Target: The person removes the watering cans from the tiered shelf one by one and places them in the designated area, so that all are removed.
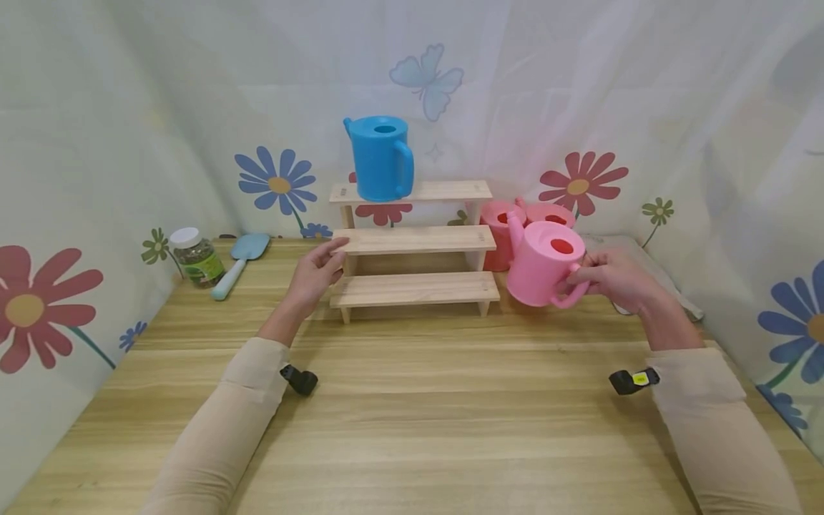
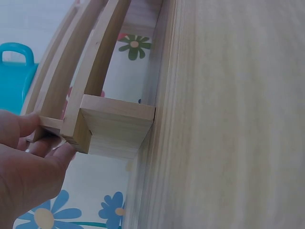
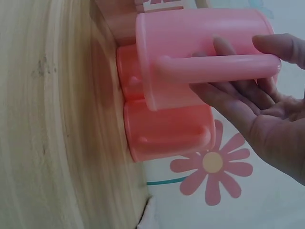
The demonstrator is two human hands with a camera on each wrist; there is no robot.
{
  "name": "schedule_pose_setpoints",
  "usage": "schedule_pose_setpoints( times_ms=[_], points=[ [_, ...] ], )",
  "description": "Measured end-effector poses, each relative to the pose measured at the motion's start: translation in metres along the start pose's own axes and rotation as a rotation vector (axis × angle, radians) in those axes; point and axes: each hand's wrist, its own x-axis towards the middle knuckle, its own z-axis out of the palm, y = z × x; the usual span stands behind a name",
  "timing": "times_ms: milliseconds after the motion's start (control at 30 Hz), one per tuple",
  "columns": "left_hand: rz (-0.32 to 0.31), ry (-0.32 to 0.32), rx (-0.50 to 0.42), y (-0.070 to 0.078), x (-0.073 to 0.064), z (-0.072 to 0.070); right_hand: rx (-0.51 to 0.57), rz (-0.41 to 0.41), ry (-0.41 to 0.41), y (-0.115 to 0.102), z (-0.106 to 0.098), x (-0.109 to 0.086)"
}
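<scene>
A three-step wooden plant stand (image 1: 418,241) stands near the back of the table, with a blue watering can (image 1: 376,168) on the left of its top step. At the stand's left end my left hand (image 1: 315,275) grips the middle step; the left wrist view shows thumb and fingers about the board's end (image 2: 51,123). My right hand (image 1: 614,279) holds a light pink watering can (image 1: 537,268) by its handle (image 3: 219,68), fingers passed through the loop. That can is tilted, right of the stand, in front of two coral-red watering cans (image 3: 169,126).
On the far left are a white-lidded jar (image 1: 199,261) and a light blue hand shovel (image 1: 241,261). A flat greyish-white item (image 1: 669,286) lies behind my right hand. Flower-printed curtain (image 1: 438,86) encloses the table's back and sides.
</scene>
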Motion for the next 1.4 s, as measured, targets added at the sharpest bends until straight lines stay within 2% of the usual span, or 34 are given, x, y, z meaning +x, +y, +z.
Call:
schedule_pose_setpoints(
  times_ms=[100,300,433,700,800,900,1133,1400],
  points=[
    [0.006,-0.006,0.005,0.002,-0.001,0.0,-0.015,0.032,-0.041,0.004,0.001,0.002],
    [0.014,0.012,-0.01,-0.014,0.01,-0.004,-0.003,0.102,-0.089,0.008,0.007,0.006],
    [0.007,0.018,-0.005,-0.018,0.012,-0.005,0.017,0.12,-0.098,0.012,0.01,0.009],
    [0.003,0.008,0.001,0.004,-0.001,0.001,-0.001,0.132,-0.048,0.021,0.013,0.017],
    [0.005,0.005,0.011,0.008,-0.004,0.001,-0.019,0.129,-0.03,0.025,0.013,0.02],
    [0.003,0.002,0.019,0.006,-0.002,0.0,-0.033,0.121,-0.021,0.028,0.013,0.021],
    [0.01,0.028,0.011,-0.018,0.012,-0.005,-0.084,0.143,0.025,0.027,0.018,0.022],
    [0.02,0.036,0.033,-0.019,0.011,-0.004,-0.053,0.143,0.03,0.028,0.024,0.024]
  ],
)
